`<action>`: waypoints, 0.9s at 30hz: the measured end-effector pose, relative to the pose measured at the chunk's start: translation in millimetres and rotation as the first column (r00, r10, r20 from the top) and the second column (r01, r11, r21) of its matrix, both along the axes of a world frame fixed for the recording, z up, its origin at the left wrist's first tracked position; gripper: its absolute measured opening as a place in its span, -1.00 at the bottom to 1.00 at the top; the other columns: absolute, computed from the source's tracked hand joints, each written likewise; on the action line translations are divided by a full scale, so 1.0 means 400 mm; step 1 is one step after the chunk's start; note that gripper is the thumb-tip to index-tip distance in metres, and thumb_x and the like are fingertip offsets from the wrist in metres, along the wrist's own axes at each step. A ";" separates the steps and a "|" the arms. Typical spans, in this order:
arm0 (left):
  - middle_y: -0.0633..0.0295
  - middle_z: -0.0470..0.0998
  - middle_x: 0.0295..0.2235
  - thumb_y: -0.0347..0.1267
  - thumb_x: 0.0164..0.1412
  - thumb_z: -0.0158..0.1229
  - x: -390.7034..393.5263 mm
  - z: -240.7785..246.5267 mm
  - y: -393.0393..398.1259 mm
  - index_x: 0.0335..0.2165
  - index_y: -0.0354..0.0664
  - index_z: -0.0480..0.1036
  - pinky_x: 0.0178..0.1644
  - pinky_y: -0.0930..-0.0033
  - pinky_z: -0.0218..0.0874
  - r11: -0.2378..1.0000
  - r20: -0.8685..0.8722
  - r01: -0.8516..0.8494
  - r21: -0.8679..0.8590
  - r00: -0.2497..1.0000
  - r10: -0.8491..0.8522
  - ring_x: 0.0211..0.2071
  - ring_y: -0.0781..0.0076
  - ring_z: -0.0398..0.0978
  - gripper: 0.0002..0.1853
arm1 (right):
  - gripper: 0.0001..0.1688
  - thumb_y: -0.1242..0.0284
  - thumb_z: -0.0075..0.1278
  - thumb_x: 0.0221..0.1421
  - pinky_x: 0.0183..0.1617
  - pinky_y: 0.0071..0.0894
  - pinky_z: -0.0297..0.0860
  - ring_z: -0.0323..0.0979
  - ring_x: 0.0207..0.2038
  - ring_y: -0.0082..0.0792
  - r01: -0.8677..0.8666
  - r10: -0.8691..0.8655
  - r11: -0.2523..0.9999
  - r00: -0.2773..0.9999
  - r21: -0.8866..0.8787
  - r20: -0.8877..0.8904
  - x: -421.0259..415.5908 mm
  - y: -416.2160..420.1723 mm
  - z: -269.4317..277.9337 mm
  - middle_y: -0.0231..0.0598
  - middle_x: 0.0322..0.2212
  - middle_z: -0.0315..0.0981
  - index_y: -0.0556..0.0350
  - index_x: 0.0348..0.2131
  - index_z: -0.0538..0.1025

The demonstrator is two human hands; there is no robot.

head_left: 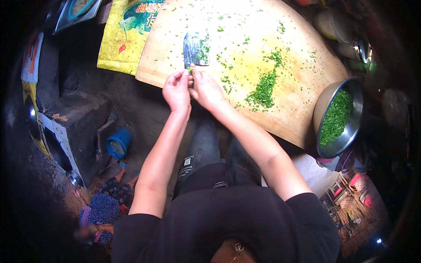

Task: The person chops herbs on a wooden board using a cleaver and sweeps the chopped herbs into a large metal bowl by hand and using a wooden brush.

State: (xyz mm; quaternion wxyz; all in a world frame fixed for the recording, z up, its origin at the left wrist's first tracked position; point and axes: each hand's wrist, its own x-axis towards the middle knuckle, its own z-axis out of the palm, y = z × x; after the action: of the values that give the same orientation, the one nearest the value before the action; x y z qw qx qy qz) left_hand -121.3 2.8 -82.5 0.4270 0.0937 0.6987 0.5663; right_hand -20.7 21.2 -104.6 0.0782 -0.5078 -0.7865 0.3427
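A broad kitchen knife (pixel 192 49) lies flat over the wooden board, chopped greens stuck along its blade. Its dark handle points towards me, between my hands. My right hand (pixel 208 88) is closed around the handle, which the fingers partly hide. My left hand (pixel 176 92) is right beside it, thumb and fingers drawn together. A small green bit (pixel 190 69) shows at the fingertips; whether the left hand pinches it is unclear. To the right of the knife, a heap of finely chopped greens (pixel 264 89) sits on the board (pixel 296 118), with loose bits scattered around.
A metal bowl (pixel 358 118) of chopped greens stands tilted in view at the board's right corner. A yellow printed sack (pixel 111 54) lies beside the board's left edge. A blue bucket (pixel 119 143) is on the floor at left. Another person (pixel 103 208) is low at lower left.
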 end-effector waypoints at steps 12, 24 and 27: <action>0.18 0.59 -0.33 -0.53 0.21 0.22 0.051 -0.064 -0.007 -0.21 -0.37 0.49 -0.34 0.57 0.39 0.998 -0.028 0.035 -0.052 0.999 -0.036 -0.37 0.51 0.57 -0.83 | -0.05 0.42 0.10 -0.12 0.02 -0.17 0.44 0.49 -0.09 -0.05 0.282 -0.278 0.943 0.959 -0.176 0.045 0.208 0.081 0.080 0.04 -0.07 0.42 -0.01 0.29 0.18; 0.22 0.54 -0.40 -0.48 -0.05 0.34 0.245 -0.171 0.101 -0.46 -0.16 0.57 -0.18 0.21 0.34 0.758 -0.798 0.604 -0.249 0.315 -0.513 -0.33 0.16 0.48 -0.90 | -0.47 0.40 0.05 0.13 -0.11 -0.13 0.42 0.53 -0.22 0.05 0.392 -0.423 0.886 0.902 -0.246 -0.083 0.535 -0.018 0.048 0.10 -0.32 0.51 0.09 0.07 0.32; 0.26 0.53 -0.31 -0.49 -0.08 0.34 0.248 -0.160 0.084 -0.50 -0.13 0.54 -0.03 0.20 0.28 0.764 -0.792 0.593 -0.254 0.326 -0.516 -0.18 0.17 0.44 -0.89 | -0.42 0.30 0.02 0.12 -0.14 0.02 0.42 0.52 -0.25 0.18 0.434 -0.458 0.862 0.888 -0.260 -0.034 0.533 -0.022 -0.014 0.15 -0.36 0.52 0.06 0.09 0.27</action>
State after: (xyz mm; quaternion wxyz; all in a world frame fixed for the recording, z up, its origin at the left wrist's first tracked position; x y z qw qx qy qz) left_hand -22.1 36.6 -146.3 0.2082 0.5980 0.7137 0.2995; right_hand 192.5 12.6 -110.3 0.1290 -0.6649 -0.5944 0.4335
